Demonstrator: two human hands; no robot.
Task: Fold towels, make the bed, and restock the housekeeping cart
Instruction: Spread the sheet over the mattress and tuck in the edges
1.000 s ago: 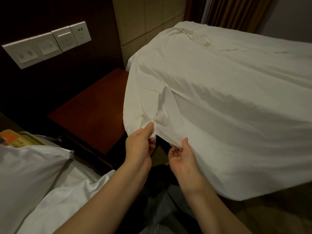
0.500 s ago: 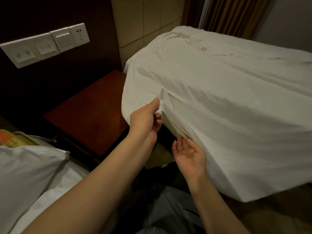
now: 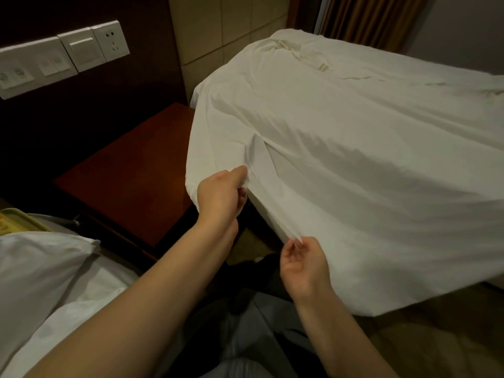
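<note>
A white sheet (image 3: pixel 354 137) covers the bed and hangs over its near corner. My left hand (image 3: pixel 221 195) pinches the sheet's hanging edge at the corner, thumb on top, lifting a fold. Lower and to the right, my right hand (image 3: pixel 301 261) is palm up with curled fingers pinching the sheet's lower edge. The mattress under the sheet is hidden.
A dark red wooden nightstand (image 3: pixel 131 170) stands left of the bed, under a wall panel of white switches and sockets (image 3: pixel 62 55). White linen (image 3: pixel 41 268) is piled at the lower left beside a yellow-green tray edge (image 3: pixel 21 219). Brown curtains (image 3: pixel 368 20) hang behind the bed.
My left hand rose along the sheet's corner edge, then drew slightly back, still holding it. My right hand opened under the sheet, then slid lower and pinched its edge.
</note>
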